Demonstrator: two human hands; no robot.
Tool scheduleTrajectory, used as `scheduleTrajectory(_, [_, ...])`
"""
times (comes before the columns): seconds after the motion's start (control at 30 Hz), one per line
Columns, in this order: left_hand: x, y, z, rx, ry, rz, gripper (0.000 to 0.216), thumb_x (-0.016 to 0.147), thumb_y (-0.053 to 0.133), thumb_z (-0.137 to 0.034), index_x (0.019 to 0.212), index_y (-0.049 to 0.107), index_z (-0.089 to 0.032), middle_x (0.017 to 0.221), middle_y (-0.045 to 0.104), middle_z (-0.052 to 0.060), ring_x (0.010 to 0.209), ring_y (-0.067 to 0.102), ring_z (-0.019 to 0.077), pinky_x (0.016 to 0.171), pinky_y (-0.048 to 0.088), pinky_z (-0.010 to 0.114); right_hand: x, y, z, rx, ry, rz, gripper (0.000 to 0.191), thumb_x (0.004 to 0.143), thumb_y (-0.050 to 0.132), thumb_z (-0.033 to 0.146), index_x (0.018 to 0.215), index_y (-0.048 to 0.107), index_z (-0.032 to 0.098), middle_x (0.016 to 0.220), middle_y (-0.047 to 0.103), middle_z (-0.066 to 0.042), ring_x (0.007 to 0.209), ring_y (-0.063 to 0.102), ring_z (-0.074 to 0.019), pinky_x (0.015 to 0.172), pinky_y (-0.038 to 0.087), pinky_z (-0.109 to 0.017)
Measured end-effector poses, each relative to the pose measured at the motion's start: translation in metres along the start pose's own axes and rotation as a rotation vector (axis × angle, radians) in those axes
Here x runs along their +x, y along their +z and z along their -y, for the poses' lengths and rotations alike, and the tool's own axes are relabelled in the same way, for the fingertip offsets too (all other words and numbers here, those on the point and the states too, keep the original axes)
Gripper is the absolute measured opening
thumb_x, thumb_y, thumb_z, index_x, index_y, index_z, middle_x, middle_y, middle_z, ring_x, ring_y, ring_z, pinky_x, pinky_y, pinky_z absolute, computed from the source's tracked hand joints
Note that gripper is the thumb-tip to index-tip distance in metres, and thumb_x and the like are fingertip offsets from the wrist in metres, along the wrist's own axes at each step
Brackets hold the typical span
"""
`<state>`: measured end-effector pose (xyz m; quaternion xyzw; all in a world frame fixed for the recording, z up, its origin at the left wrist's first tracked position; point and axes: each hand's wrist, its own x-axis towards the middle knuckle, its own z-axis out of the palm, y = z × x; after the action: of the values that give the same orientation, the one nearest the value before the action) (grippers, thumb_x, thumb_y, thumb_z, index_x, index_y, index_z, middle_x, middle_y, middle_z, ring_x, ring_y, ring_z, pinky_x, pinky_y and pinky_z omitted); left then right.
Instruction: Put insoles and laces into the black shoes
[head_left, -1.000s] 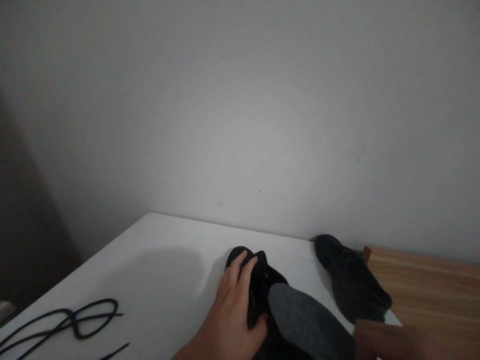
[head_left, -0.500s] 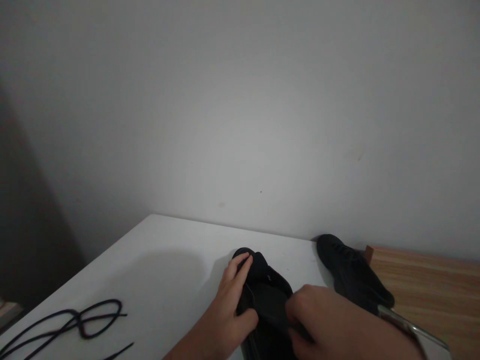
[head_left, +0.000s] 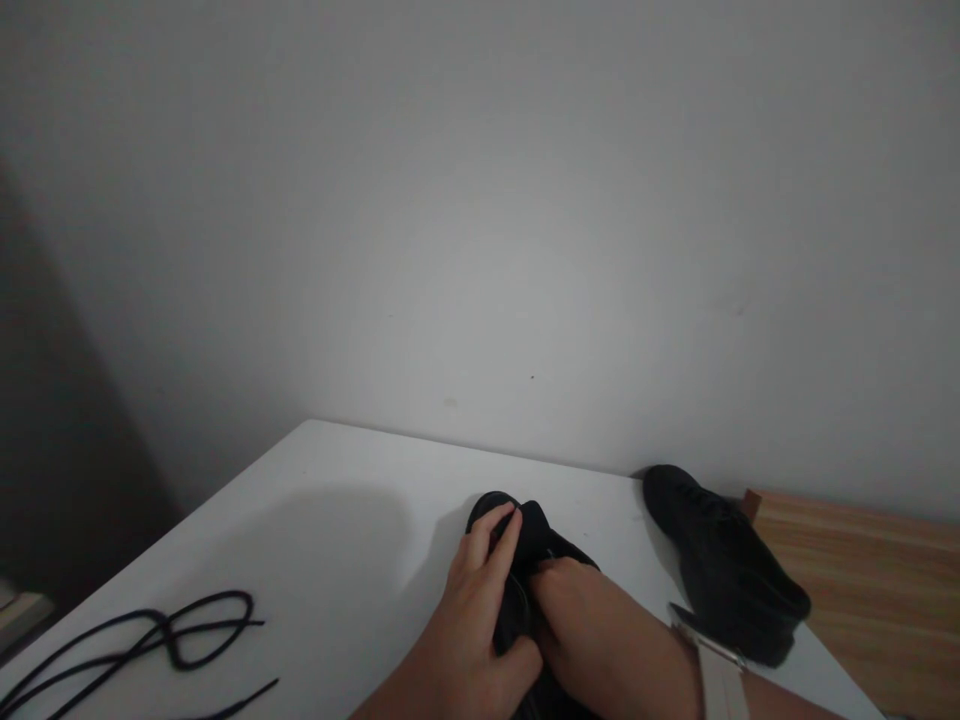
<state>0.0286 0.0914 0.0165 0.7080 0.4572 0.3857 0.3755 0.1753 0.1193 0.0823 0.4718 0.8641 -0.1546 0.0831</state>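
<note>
A black shoe [head_left: 534,530] rests on the white table with its toe pointing away from me and its tongue raised. My left hand [head_left: 480,610] grips the shoe along its left side, with fingertips near the front of the lacing area and the thumb bent lower down. My right hand [head_left: 574,615] reaches into the shoe's opening, just behind the tongue. Its fingers are hidden inside, so what they touch cannot be seen. A light-coloured band [head_left: 721,680] circles the right wrist.
To the right, a second black shoe [head_left: 724,555] stands near the table's edge, by a wood-grain panel [head_left: 855,580]. A loose black shoelace [head_left: 176,652] lies looped at the left of the white table [head_left: 330,570]. A grey wall [head_left: 480,250] rises behind.
My right hand has moved forward and left, from the rear of the shoe's opening deeper into it toward the tongue. My left hand keeps its grip. The view has shifted slightly.
</note>
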Motion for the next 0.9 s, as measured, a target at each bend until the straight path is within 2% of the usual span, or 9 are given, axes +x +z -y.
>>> scheduleTrajectory(0.17, [0.000,0.000,-0.002,-0.014,0.010,-0.002,0.099,0.061,0.049,-0.007,0.155,0.021,-0.020,0.162,0.014,0.006,0.149,0.011,0.0296,0.121,0.013,0.048,0.009,0.013,-0.003,0.017,-0.031,-0.031,0.029,0.078,0.050,0.002,0.094,0.074,0.007,0.097,0.074,-0.019,0.093,0.071,-0.0251,0.084,0.053,-0.029])
scheduleTrajectory(0.33, [-0.002,-0.006,-0.012,-0.021,-0.020,0.023,0.097,0.061,0.049,-0.006,0.154,0.022,-0.016,0.162,0.015,0.008,0.149,0.011,0.0292,0.122,0.011,0.048,0.014,0.017,-0.003,-0.007,-0.051,-0.002,0.030,0.079,0.049,0.001,0.095,0.073,0.007,0.098,0.073,-0.018,0.099,0.069,-0.0259,0.090,0.052,-0.031])
scheduleTrajectory(0.53, [-0.004,-0.005,-0.006,-0.032,0.036,0.007,0.096,0.063,0.048,-0.004,0.155,0.022,-0.018,0.161,0.016,0.008,0.149,0.013,0.0295,0.121,0.012,0.050,0.000,0.001,0.002,-0.042,-0.057,0.052,0.032,0.080,0.051,-0.001,0.103,0.072,0.007,0.099,0.073,-0.018,0.093,0.071,-0.0263,0.086,0.055,-0.033])
scheduleTrajectory(0.63, [-0.003,-0.001,0.001,-0.031,0.068,-0.007,0.096,0.064,0.047,-0.004,0.155,0.021,-0.022,0.161,0.016,0.007,0.149,0.013,0.0291,0.121,0.012,0.052,-0.010,-0.015,0.007,-0.132,-0.022,0.093,0.033,0.083,0.059,0.005,0.115,0.068,0.010,0.109,0.071,-0.019,0.102,0.068,-0.0311,0.091,0.055,-0.042])
scheduleTrajectory(0.73, [-0.005,0.000,0.004,-0.031,0.130,-0.034,0.097,0.064,0.047,-0.004,0.155,0.019,-0.025,0.161,0.016,0.006,0.149,0.013,0.0295,0.120,0.013,0.054,-0.017,-0.029,0.011,-0.216,-0.075,0.180,0.045,0.079,0.072,0.011,0.123,0.065,0.010,0.122,0.065,-0.019,0.112,0.063,-0.0359,0.096,0.053,-0.050])
scheduleTrajectory(0.8, [-0.006,-0.002,0.004,-0.022,0.132,-0.032,0.095,0.066,0.047,-0.004,0.155,0.019,-0.025,0.161,0.016,0.006,0.149,0.012,0.0297,0.120,0.013,0.054,-0.017,-0.030,0.012,-0.279,-0.120,0.219,0.042,0.082,0.066,0.007,0.124,0.063,0.009,0.124,0.065,-0.019,0.112,0.063,-0.0355,0.094,0.055,-0.051])
scheduleTrajectory(0.9, [-0.007,-0.003,0.004,-0.012,0.130,-0.022,0.094,0.068,0.047,-0.005,0.155,0.019,-0.024,0.161,0.016,0.007,0.149,0.012,0.0305,0.120,0.013,0.055,-0.011,-0.019,0.009,-0.350,-0.179,0.185,0.039,0.087,0.055,0.001,0.125,0.062,0.006,0.122,0.065,-0.020,0.111,0.063,-0.0346,0.090,0.058,-0.049])
